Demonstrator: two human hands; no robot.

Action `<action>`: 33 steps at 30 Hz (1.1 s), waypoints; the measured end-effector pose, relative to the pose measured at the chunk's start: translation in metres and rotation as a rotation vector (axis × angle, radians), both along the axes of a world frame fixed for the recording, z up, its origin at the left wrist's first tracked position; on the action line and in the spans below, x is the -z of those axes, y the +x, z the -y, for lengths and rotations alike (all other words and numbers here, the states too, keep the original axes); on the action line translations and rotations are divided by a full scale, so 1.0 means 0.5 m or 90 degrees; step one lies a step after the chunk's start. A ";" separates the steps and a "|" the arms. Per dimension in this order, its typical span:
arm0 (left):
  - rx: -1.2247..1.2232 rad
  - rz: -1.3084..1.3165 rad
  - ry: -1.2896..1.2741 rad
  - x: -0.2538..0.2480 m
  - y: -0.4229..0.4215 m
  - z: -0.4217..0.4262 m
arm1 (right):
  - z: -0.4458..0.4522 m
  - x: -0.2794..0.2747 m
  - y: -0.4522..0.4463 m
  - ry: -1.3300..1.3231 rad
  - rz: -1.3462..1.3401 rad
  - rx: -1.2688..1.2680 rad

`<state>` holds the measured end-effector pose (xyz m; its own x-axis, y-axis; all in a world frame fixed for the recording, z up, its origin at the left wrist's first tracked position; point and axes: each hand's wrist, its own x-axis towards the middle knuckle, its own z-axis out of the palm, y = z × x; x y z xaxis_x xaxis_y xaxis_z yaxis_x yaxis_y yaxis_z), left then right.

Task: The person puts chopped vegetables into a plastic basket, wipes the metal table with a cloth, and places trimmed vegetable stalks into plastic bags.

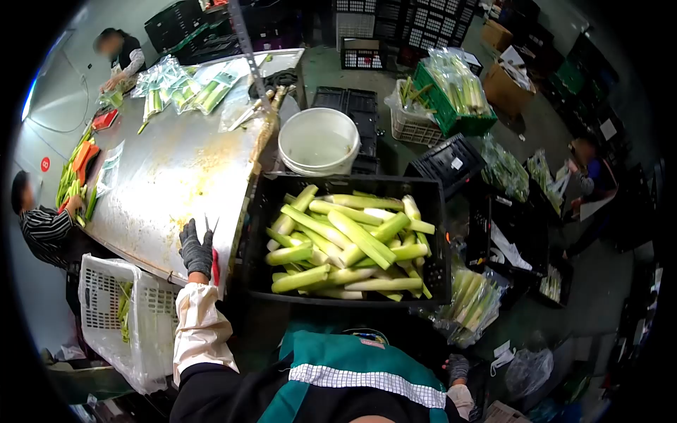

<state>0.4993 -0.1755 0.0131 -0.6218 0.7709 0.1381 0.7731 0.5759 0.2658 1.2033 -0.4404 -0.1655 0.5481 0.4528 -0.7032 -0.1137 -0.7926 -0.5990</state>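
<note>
My left hand (pixel 195 250), in a grey glove, is at the near edge of the metal table (pixel 159 204) with its fingers spread. Scissors with red handles (pixel 215 269) lie right beside it, partly hidden by the hand. My right hand (pixel 458 367), in a grey glove with bare fingertips, hangs low by my right side; its fingers are loosely bent, and nothing shows in them. In front of me stands a black crate (pixel 444 271) with many cut green and white stalks (pixel 352 240) piled in it.
White buckets (pixel 319 141) stand behind the crate. Bagged stalks (pixel 211 92) lie on the table's far end. A white basket (pixel 151 299) is at lower left, a green crate (pixel 472 125) at back right. Two people are beyond the table, another person at far right.
</note>
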 end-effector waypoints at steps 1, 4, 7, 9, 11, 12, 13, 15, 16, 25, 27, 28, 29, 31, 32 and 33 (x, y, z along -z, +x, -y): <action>-0.013 0.006 -0.056 -0.012 -0.013 -0.003 | -0.036 -0.034 -0.013 -0.004 0.018 0.015; -0.032 0.019 -0.157 -0.054 -0.051 -0.014 | -0.136 -0.082 -0.057 0.165 0.087 0.048; -0.022 0.004 -0.188 -0.060 -0.123 -0.003 | -0.333 -0.239 -0.231 0.264 0.204 -0.036; -0.012 -0.005 -0.192 -0.035 -0.176 0.017 | -0.484 -0.350 -0.389 0.358 0.183 -0.151; -0.028 -0.005 -0.213 -0.012 -0.217 0.038 | -0.614 -0.423 -0.533 0.461 0.193 -0.332; -0.021 0.008 -0.180 -0.003 -0.228 0.051 | -0.683 -0.456 -0.602 0.479 0.375 -0.483; -0.032 0.019 -0.182 0.021 -0.251 0.066 | -0.750 -0.469 -0.670 0.527 0.362 -0.549; 0.052 -0.019 -0.063 0.078 -0.287 0.116 | -0.878 -0.513 -0.819 0.660 0.421 -0.699; 0.086 -0.038 0.021 0.073 -0.284 0.138 | -0.940 -0.526 -0.877 0.608 0.489 -0.786; 0.077 0.023 0.176 -0.018 -0.214 0.212 | -1.362 -0.515 -1.289 0.814 0.519 -0.807; 0.063 0.087 0.117 -0.038 -0.186 0.201 | -1.412 -0.517 -1.344 0.752 0.637 -0.787; 0.086 0.062 0.111 -0.036 -0.177 0.187 | -1.437 -0.512 -1.365 0.684 0.692 -0.794; 0.090 0.062 0.120 -0.038 -0.167 0.171 | -1.463 -0.509 -1.379 0.611 0.747 -0.791; 0.097 0.105 0.046 -0.051 -0.142 0.135 | -1.531 -0.480 -1.380 0.418 0.752 -0.809; 0.112 0.090 0.004 -0.039 -0.136 0.121 | -1.564 -0.455 -1.370 0.376 0.755 -0.802; 0.118 0.090 0.013 -0.028 -0.132 0.109 | -1.598 -0.430 -1.354 0.333 0.760 -0.805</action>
<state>0.4335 -0.2301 0.0272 -0.4842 0.8716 0.0765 0.8192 0.4209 0.3896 0.5264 0.3588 0.0495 -0.2155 0.9712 0.1020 0.9705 0.2246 -0.0877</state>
